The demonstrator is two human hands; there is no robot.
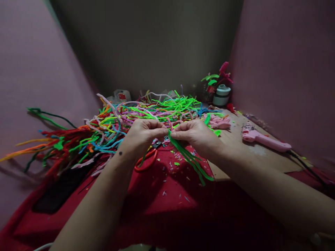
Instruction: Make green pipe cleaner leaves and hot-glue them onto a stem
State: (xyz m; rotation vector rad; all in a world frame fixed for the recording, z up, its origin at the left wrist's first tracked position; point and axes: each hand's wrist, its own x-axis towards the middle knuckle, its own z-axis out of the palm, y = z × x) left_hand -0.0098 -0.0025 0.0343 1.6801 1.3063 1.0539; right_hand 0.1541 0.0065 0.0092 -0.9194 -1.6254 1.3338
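Observation:
Both hands meet at the middle of the view, over the red cloth. Between them is a bundle of green pipe cleaners [190, 157], whose loose ends hang down to the right. My left hand [146, 134] pinches the top end of the bundle with thumb and forefinger. My right hand [192, 134] is closed on the same bundle just beside it, fingertips nearly touching the left ones. A pair of scissors with red-orange handles [146, 162] lies under my left hand, its blades partly hidden.
A heap of coloured pipe cleaners [157, 109] spreads behind and left of my hands. A pink hot glue gun [265, 138] with a black cord rests on brown board [277, 160] at right. A dark flat phone-like slab [61, 190] lies left; a pale jar [221, 94] stands behind.

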